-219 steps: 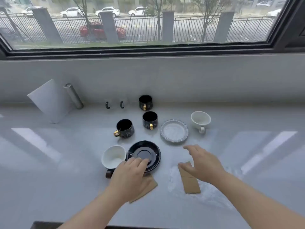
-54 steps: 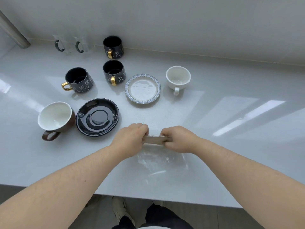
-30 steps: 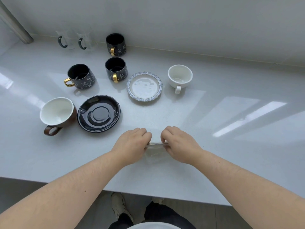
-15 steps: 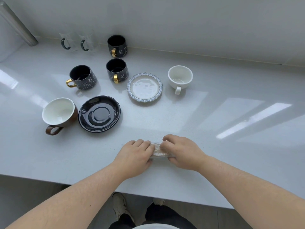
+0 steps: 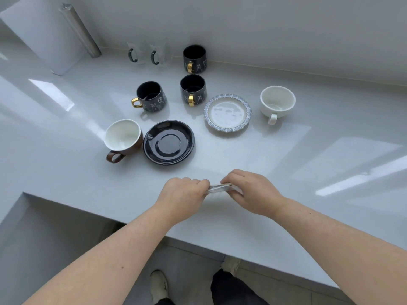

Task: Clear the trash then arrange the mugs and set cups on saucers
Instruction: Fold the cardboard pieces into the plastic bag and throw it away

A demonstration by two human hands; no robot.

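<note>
My left hand (image 5: 184, 197) and my right hand (image 5: 251, 191) pinch a folded bundle of clear plastic wrap and paper trash (image 5: 219, 187) between them, just above the counter's near part. Beyond them lie a black saucer (image 5: 169, 142) and a blue-rimmed white saucer (image 5: 227, 112). A brown cup with a white inside (image 5: 123, 138) stands left of the black saucer. A white cup (image 5: 277, 103) stands right of the blue-rimmed saucer. Three black mugs with gold handles (image 5: 152, 96) (image 5: 193, 89) (image 5: 194, 58) stand further back.
Two clear glass mugs with dark handles (image 5: 135, 54) (image 5: 159, 54) stand by the back wall. A white board (image 5: 44, 36) and a metal cylinder (image 5: 80, 30) lean at the far left. The white counter (image 5: 319, 150) has its front edge just under my forearms, with a step at left.
The plastic wrap and paper have been gathered and folded into a small bundle held between both hands. The camera has tilted, showing more of the counter's left side.
</note>
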